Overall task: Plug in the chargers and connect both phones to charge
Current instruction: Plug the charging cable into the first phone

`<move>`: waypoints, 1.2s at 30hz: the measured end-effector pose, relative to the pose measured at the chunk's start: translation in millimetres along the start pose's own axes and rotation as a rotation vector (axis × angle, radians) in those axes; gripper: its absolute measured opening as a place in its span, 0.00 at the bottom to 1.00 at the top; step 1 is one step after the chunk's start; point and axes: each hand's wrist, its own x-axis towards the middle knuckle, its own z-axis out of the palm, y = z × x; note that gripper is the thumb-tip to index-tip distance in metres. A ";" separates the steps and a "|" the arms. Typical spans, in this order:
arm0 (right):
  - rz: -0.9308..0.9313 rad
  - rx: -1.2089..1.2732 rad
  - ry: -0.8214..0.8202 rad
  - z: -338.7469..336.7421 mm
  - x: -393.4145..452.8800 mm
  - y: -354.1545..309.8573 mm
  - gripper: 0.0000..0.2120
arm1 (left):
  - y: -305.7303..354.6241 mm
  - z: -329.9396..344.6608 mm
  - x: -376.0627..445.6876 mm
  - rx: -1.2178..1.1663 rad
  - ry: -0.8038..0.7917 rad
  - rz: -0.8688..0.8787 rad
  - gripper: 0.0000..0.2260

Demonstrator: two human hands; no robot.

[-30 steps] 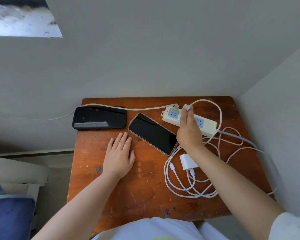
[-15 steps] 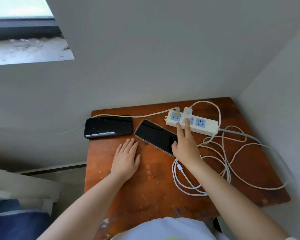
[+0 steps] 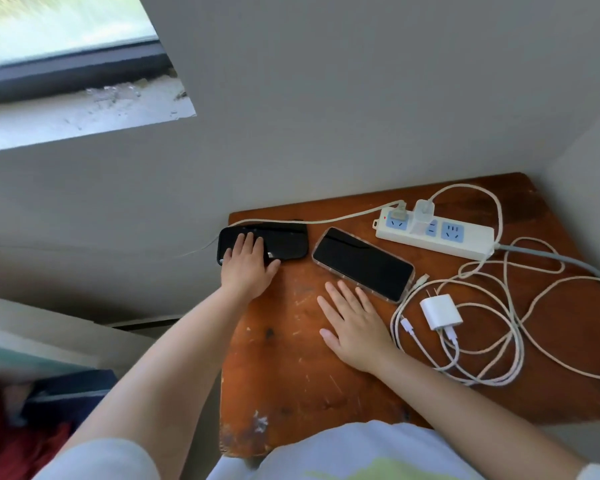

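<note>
A black phone (image 3: 284, 242) lies at the back left corner of the brown wooden table (image 3: 291, 368). My left hand (image 3: 248, 266) rests flat on its left part, fingers spread. A second phone in a clear case (image 3: 362, 264) lies at an angle in the middle. My right hand (image 3: 355, 322) lies flat on the table just in front of it, holding nothing. A white power strip (image 3: 470, 244) sits at the back right with a white charger (image 3: 424, 213) plugged in beside a grey plug (image 3: 398, 213). Another white charger (image 3: 440, 311) lies loose among white cables (image 3: 499, 341).
Grey walls close in behind the table and on its right. A window and sill (image 3: 84, 109) are at the upper left. The power strip's grey cord (image 3: 551, 259) runs off to the right. Furniture and dark fabric (image 3: 32, 410) lie left of the table.
My right hand left the power strip and came down flat in front of the cased phone. My left hand moved up onto the black phone. The camera swung to the left.
</note>
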 end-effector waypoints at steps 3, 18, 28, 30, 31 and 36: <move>0.008 0.011 -0.010 -2.2 0.9 1.1 0.27 | -3.7 -7.5 16.6 0.054 -0.056 0.041 0.33; -0.011 0.127 0.031 -4.9 2.7 4.5 0.25 | 24.1 9.9 -20.0 0.193 0.029 -0.066 0.37; 0.020 0.344 0.091 -21.8 -20.0 18.7 0.16 | 40.8 21.1 -91.6 0.171 -0.063 -0.132 0.41; 0.079 0.405 0.145 -36.3 -33.4 26.3 0.13 | 42.6 21.6 -97.3 0.137 -0.089 -0.116 0.39; 0.119 0.418 0.177 -43.4 -40.6 31.3 0.13 | 43.9 22.4 -100.3 0.119 -0.108 -0.107 0.39; 0.327 0.334 0.217 -61.4 -80.3 57.0 0.10 | 47.8 19.3 -106.4 0.130 -0.055 -0.051 0.31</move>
